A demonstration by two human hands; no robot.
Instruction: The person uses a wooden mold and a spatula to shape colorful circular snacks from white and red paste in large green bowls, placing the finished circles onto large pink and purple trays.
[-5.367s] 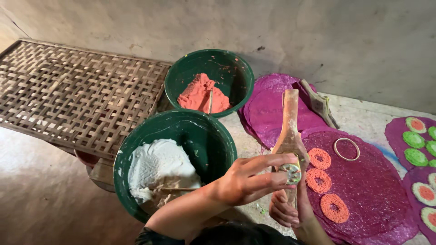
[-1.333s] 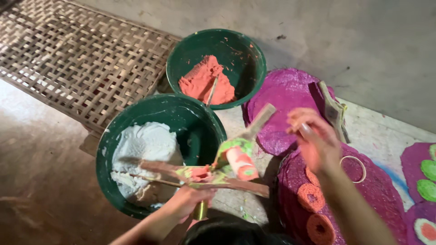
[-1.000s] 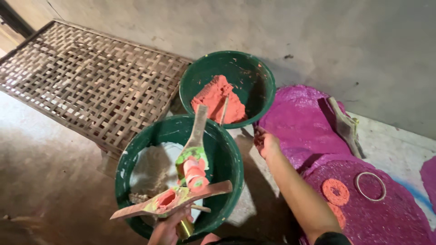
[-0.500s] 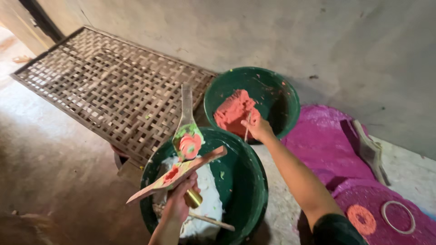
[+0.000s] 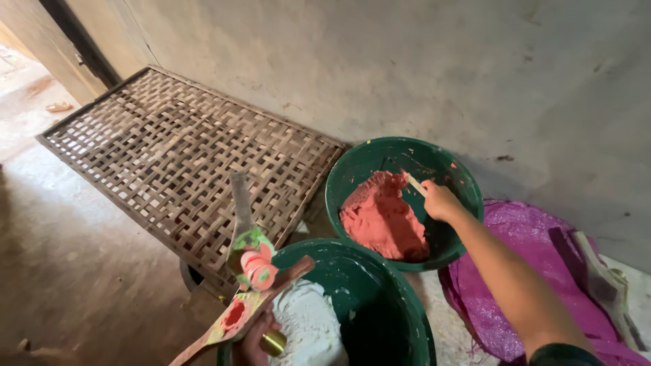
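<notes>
My right hand reaches into the far green basin and grips a thin wooden stick that stands in the pink dough. My left hand is low at the bottom edge, closed on a wooden press tool smeared with pink and green dough; the tool has two wooden arms and a brass part. It hangs over the left rim of the near green basin, which holds white dough.
A woven bamboo rack stands on the left against the grey wall. A purple plastic sheet lies on the floor to the right, with a wooden piece at its edge. A doorway opens at upper left.
My right hand left the purple sheet and travelled to the pink-dough basin, taking hold of the stick. My left hand carried the press tool over the white-dough basin. The view swung left.
</notes>
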